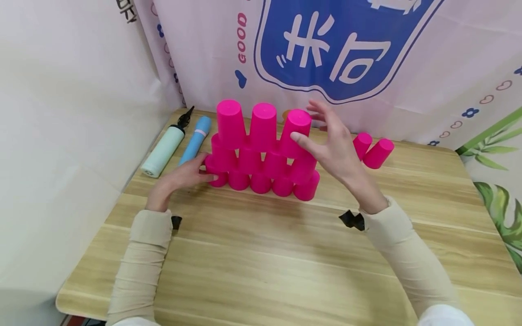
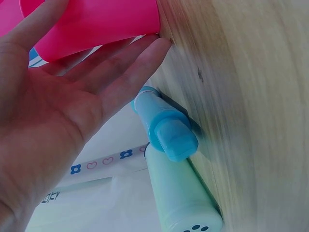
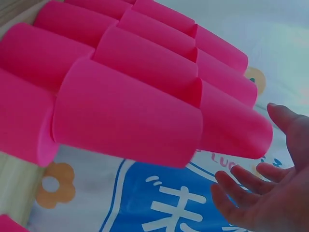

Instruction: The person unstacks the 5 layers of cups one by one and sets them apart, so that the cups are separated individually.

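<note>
Pink cups stand upside down in a stacked wall of three rows, with three in the top row [image 1: 263,127]. My left hand [image 1: 189,174] is at the leftmost bottom cup [image 1: 220,178], thumb in front and fingers behind. In the left wrist view its fingers lie fairly straight along the pink cup [image 2: 106,24]. My right hand [image 1: 332,141] is spread around the right end of the top row, beside the rightmost top cup [image 1: 297,131]. In the right wrist view a gap shows between that hand [image 3: 270,193] and the nearest cup [image 3: 236,123].
Two more pink cups [image 1: 377,154] stand to the right, partly behind my right hand. A pale green pump [image 1: 164,149] and a blue tube-shaped object [image 1: 196,139] lie at the left of the wooden table [image 1: 253,262]. A printed cloth [image 1: 204,54] hangs behind.
</note>
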Tool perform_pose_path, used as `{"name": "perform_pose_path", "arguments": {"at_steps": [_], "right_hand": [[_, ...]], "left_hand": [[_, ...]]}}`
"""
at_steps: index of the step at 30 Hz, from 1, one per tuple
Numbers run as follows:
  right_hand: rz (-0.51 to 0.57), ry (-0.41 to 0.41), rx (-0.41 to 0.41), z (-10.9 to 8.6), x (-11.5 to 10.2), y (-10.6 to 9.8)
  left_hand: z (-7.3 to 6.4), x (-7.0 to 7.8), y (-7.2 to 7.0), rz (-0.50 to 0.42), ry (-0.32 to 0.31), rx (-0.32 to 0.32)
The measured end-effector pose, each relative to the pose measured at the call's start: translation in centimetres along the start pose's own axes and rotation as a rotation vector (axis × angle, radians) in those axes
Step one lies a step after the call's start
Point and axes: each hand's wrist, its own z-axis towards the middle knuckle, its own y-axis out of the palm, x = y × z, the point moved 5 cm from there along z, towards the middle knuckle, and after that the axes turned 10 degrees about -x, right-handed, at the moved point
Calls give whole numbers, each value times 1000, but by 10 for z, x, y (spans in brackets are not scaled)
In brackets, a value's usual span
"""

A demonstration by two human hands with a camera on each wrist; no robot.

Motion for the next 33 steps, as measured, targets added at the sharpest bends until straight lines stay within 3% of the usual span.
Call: {"name": "perform_pose_path", "arguments": {"at_steps": [9,15,20,24,30,33], "right_hand": [[1,52,-39,3,6,15],[32,46,2,-1,5,11],[87,21,154,-7,5,-20],[116,69,312,-18,20,-56],[67,206,537,-44,77,-106],[30,327,603,-61,116,-122]], "left_hand": [[1,-1,0,6,-12,6],[1,-2,1,11,-5,4],[1,-2,1,8,-7,7],[1,-2,2,10,-2,14],[1,0,0,20,-3,17],[1,-1,1,20,-3,15]]}}
